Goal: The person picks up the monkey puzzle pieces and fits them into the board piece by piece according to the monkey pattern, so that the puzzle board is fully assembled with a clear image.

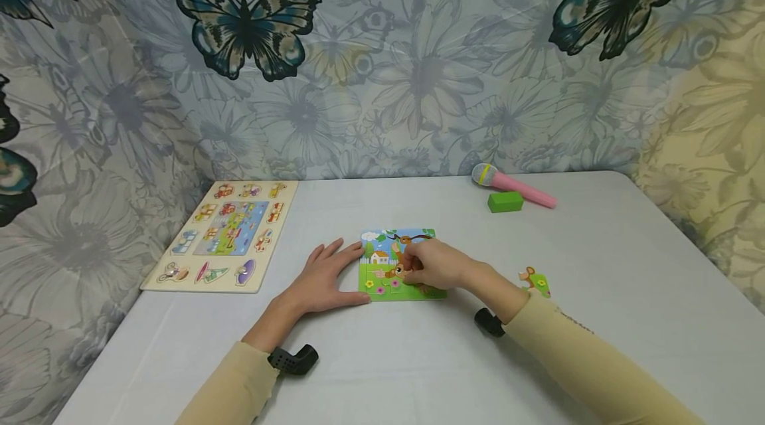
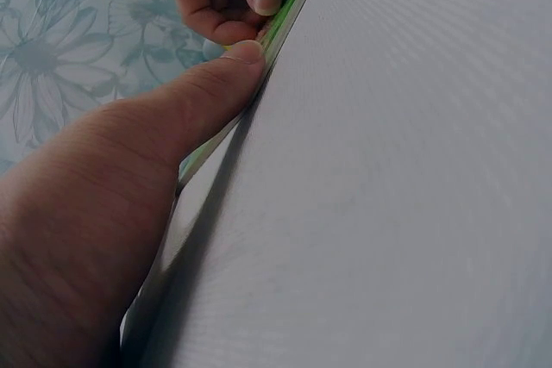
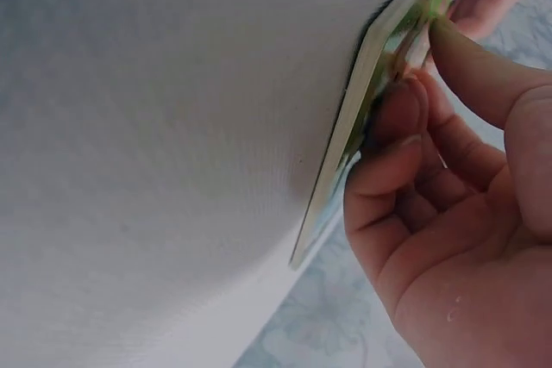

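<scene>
A small picture puzzle board (image 1: pixel 372 272) lies on the white table, showing a house, flowers and a brown animal. Along its left side, my left hand (image 1: pixel 323 281) spreads its fingers, with the thumb touching the near left corner. My right hand (image 1: pixel 439 263) is over the board's right half. Its thumb and fingertips pinch a puzzle piece at the board's surface, seen in part in the right wrist view; the fingers hide much of it. A loose green puzzle piece (image 1: pixel 538 283) with a brown animal head lies right of the board, beside my right forearm.
A larger wooden puzzle board (image 1: pixel 185 273) with several picture pieces lies at the left. Toward the back right are a green block (image 1: pixel 505 202) and a pink toy microphone (image 1: pixel 526 191). Butterfly-patterned cloth (image 1: pixel 418 126) hangs behind the table (image 1: pixel 382 372).
</scene>
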Available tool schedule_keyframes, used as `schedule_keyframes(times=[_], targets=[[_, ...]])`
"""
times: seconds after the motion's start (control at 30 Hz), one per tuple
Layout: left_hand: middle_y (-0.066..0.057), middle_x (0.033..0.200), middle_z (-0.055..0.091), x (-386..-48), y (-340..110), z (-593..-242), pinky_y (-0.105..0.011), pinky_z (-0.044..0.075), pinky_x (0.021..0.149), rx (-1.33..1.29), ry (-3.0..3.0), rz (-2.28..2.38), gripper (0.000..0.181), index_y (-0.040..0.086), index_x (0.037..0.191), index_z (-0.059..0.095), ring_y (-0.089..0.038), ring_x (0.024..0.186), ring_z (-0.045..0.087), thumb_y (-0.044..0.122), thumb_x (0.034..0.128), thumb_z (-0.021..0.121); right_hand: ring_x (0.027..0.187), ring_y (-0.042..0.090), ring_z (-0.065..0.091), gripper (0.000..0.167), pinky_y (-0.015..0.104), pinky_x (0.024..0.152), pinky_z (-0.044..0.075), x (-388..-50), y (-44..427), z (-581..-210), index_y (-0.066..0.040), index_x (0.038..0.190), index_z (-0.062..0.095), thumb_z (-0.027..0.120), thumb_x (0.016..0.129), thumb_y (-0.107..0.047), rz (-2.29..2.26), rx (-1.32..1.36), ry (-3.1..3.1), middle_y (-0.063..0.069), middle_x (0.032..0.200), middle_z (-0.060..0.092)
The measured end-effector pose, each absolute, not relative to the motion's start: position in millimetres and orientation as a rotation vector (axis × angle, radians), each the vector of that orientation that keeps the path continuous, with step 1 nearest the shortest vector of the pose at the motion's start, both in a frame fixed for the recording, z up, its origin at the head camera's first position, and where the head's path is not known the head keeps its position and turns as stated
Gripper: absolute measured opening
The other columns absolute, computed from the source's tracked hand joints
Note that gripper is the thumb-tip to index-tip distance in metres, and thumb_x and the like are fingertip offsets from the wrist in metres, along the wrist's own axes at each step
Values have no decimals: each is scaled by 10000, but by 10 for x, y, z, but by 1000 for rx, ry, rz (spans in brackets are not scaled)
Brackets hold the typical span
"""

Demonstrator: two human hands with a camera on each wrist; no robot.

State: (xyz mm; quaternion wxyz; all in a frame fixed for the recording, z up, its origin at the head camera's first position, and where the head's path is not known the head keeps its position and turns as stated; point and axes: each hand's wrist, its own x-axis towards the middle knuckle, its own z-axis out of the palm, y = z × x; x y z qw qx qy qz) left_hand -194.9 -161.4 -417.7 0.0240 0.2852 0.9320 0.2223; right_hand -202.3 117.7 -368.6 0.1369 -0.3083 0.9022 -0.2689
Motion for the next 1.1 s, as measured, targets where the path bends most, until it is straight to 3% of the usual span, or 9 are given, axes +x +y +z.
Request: schedule_keyframes(times=[0.47,1.1], targets=[[21,1599,374,-1950,-1616,-4182,-572,64,1189,886,2887,699,921,166,1542,451,-299,1515,177,658,812,722,684,74,528,112,255,652,474,-2027,1176,-3709,-106,882,664,769,911,-130,-795,-942,2593,-68,755,586],[17,1603,367,-1948,-1607,-4177,-566,59,1192,885,2889,678,933,157,1545,446,-289,1518,169,656,808,724,743,161,565,207,274,662,473,-2022,1674,-3483,-56,1060,694,767,909,-177,-1059,-925,2534,-20,842,591]])
